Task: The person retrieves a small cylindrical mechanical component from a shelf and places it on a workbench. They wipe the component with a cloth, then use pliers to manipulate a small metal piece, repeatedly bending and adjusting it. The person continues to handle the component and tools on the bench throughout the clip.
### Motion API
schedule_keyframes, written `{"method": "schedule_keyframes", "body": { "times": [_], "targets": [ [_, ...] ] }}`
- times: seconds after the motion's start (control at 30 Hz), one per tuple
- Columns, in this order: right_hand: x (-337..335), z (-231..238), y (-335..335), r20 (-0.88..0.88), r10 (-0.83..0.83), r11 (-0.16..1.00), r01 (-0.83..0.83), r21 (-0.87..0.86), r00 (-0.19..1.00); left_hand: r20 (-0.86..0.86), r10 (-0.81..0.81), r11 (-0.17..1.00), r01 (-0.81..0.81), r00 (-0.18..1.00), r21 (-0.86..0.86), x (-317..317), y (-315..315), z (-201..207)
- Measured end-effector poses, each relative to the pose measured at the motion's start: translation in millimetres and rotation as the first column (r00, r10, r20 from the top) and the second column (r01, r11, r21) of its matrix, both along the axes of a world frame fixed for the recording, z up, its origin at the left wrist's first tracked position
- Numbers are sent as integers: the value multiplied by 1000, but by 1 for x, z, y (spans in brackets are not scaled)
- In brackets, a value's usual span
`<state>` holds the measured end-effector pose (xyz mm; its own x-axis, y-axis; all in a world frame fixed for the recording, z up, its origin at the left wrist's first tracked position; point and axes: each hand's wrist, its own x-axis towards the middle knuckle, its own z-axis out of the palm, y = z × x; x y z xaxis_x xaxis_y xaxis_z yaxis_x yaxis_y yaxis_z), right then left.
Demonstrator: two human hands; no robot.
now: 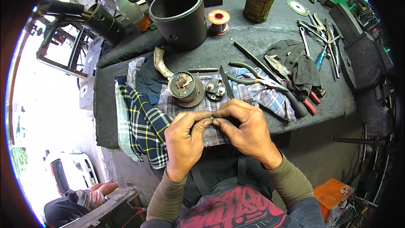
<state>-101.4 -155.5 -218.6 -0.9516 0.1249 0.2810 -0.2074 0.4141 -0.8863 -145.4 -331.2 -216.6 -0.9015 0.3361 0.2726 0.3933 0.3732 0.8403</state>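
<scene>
Both our hands are on the near side of the grey round metal housing with a flanged base [185, 92], so we're placing everything off that housing

Our left hand [184, 143]: just nearer than the housing, thumb and index finger pinching a small dark metal piece [212, 118]
Our right hand [248, 133]: nearer and to the right of it, thumb and index finger pinching the same piece
The piece sits between the two sets of fingertips, nearer than the housing and a bit right; mostly covered, we can't tell its shape

Navy, white and yellow checked cloth [145, 122]: left of the housing, nearer side
Faded plaid cloth [274, 101]: under the housing and out to its right
Housing stands upright, ragged copper-coloured bit on top
Black round disc with silver terminals [216, 90]: just right of it
Long-nose metal pliers with dark handles [258, 79]: further right

Past the housing we've got:
- wide black metal cylinder [181, 25], straight behind
- solder spool with orange-red rim [219, 27], behind and right
- stained yellow-brown tin can [258, 6], further behind, right
- clear plastic bottle with red cap [130, 10], behind left, orange liquid at the bottom
</scene>
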Motion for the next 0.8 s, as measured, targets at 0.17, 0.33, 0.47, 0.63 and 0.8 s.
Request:
{"method": "schedule_keyframes", "body": {
  "times": [0.17, 0.33, 0.47, 0.63, 0.8],
  "targets": [
    [-2, 0, -4, -42, -21, 996, 24, 87, 999, -69, 19, 998, -23, 997, -64, 1, 1, 0],
    [1, 6, -3, 10, -2, 1000, 2, -30, 1000, -61, -46, 998, 49, 997, 33, 0, -3, 3],
    [10, 7, -10, -59, -13, 999, 15, 37, 998, -36, -8, 996, 11, 999, 86, 6, -1, -1],
    [9, 23, 0, -105, -26, 997, 34, 76, 994, -99, 41, 996, -33, 994, 78, 7, 0, -2],
    [-23, 64, 6, -158, -13, 990, 35, 139, 987, -142, 41, 996, -30, 989, 79, 7, 1, -8]
  ]
}}
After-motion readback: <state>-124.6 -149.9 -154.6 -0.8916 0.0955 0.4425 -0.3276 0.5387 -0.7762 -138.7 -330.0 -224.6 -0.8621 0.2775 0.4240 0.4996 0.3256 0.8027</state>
